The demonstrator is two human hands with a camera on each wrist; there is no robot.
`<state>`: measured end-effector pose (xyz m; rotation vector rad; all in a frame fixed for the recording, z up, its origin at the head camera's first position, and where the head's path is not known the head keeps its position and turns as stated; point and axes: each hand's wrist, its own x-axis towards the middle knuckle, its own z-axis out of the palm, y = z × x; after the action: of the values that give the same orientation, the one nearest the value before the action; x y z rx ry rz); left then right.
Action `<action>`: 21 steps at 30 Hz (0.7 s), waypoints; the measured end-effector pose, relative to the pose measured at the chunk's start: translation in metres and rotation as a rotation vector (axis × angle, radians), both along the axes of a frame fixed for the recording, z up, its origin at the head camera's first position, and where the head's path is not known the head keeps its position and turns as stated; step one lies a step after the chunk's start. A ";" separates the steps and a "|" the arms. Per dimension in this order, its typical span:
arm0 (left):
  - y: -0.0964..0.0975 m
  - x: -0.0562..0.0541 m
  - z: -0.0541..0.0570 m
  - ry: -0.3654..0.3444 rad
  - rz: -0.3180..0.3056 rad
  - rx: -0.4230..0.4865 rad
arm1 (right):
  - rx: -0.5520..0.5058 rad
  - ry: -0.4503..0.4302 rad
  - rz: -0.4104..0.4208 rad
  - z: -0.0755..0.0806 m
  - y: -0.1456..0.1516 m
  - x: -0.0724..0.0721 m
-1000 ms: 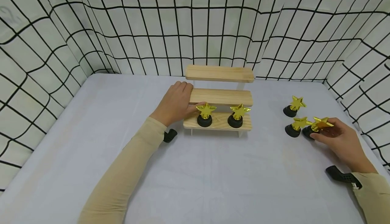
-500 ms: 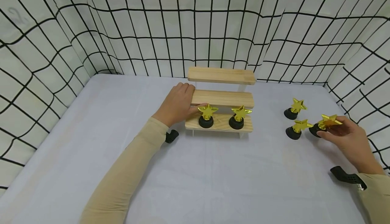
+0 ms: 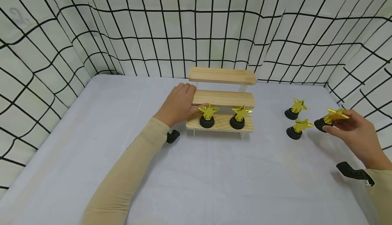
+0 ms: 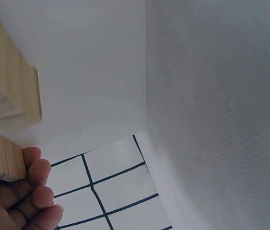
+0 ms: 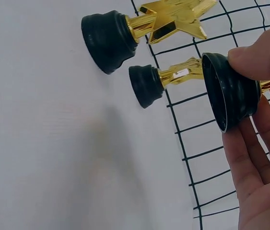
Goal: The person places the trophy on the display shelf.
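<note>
My left hand (image 3: pixel 177 105) grips the left end of the middle board of a three-tier wooden display stand (image 3: pixel 225 98). In the left wrist view, its fingers (image 4: pixel 40 172) curl at the board's end (image 4: pixel 3 155). Two gold star trophies with black bases, a left one (image 3: pixel 207 121) and a right one (image 3: pixel 237 122), stand upright on the lowest board. At the right, my right hand (image 3: pixel 361 138) holds another star trophy (image 3: pixel 322 125) by thumb and fingers. The right wrist view shows the hollow underside of its base (image 5: pixel 230 93), raised off the table and tilted.
Two more star trophies, a rear one (image 3: pixel 292 113) and a front one (image 3: pixel 294 133), stand on the white-covered table (image 3: pixel 239 180) right of the stand. A black wire grid (image 3: pixel 196 38) backed by white panels encloses the back and sides.
My right hand has lifted its trophy and carried it to the right, away from the two standing ones. The left hand keeps its hold on the stand; the head view shifted slightly.
</note>
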<state>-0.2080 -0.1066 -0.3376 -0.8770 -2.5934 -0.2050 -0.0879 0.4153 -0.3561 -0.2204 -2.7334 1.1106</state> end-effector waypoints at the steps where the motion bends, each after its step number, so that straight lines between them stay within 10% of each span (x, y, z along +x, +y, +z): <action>1: 0.000 0.000 0.000 0.001 0.001 -0.001 | 0.000 0.005 -0.001 0.002 0.000 0.000; 21: 0.000 0.001 0.001 0.043 0.005 -0.037 | 0.038 0.116 0.042 0.027 -0.008 -0.006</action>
<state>-0.2074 -0.1069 -0.3366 -0.8779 -2.5667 -0.1363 -0.0937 0.4069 -0.3290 -0.0910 -2.6646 1.0462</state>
